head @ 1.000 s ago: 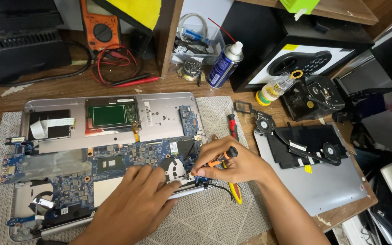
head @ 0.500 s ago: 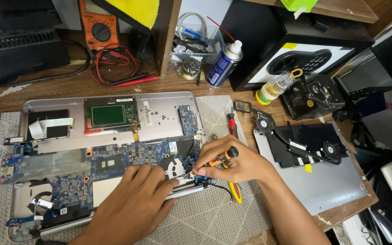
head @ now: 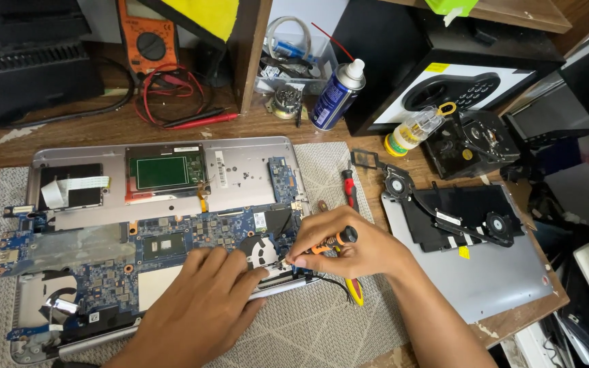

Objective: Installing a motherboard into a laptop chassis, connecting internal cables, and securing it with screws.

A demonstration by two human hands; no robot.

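An opened silver laptop [head: 247, 163] lies on a grey mat, its blue motherboard [head: 103, 262] exposed. My left hand [head: 202, 300] rests flat on the board near the front edge, fingers pointing toward the hinge corner. My right hand [head: 356, 249] grips a small orange-and-black screwdriver [head: 332, 242], its tip down at the board's right end, close to my left fingertips. A black cable trails out from under my right hand.
The laptop's grey bottom cover [head: 485, 286] lies to the right with a black fan and heat pipe assembly [head: 444, 208] on it. A red-handled screwdriver [head: 349, 187], a blue spray can [head: 335, 92], a small yellow-capped bottle [head: 414, 129] and an orange multimeter [head: 148, 41] stand behind.
My right hand has shifted very slightly with the screwdriver at the same spot. My left hand stays on the board.
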